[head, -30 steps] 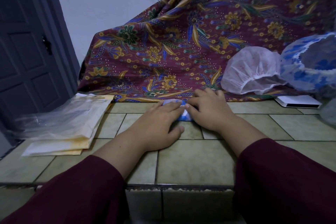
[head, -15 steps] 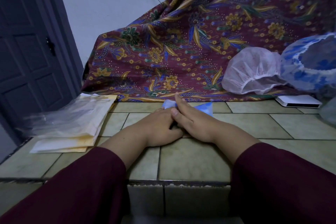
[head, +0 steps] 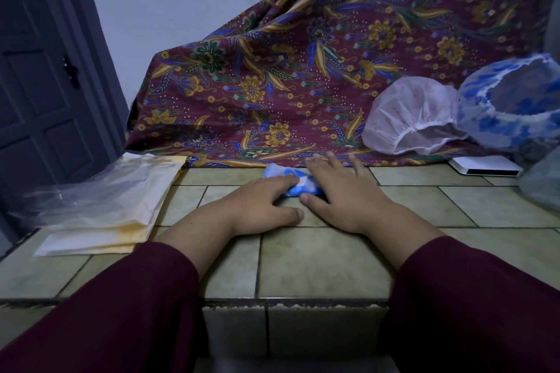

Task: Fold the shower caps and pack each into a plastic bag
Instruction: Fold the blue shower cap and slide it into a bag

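A small folded blue-and-white shower cap (head: 291, 180) lies on the tiled counter (head: 318, 257) near the patterned cloth. My left hand (head: 260, 203) lies flat with its fingertips pressing the cap's left part. My right hand (head: 339, 191) covers the cap's right part, fingers spread and straight, blurred by motion. A pile of clear plastic bags (head: 100, 203) on yellowish paper sits at the left. An unfolded pink cap (head: 412, 118) and an unfolded blue-and-white cap (head: 512, 109) rest at the right against the cloth.
A maroon floral cloth (head: 303, 70) drapes over something along the back of the counter. A flat white box (head: 485, 165) lies under the caps at the right. A grey bag (head: 542, 182) sits at the right edge. A dark door (head: 39, 85) stands at the left.
The right hand, which lifted a flap of the cap half a second ago, has come down flat over the folded cap. The left hand still presses its left part.
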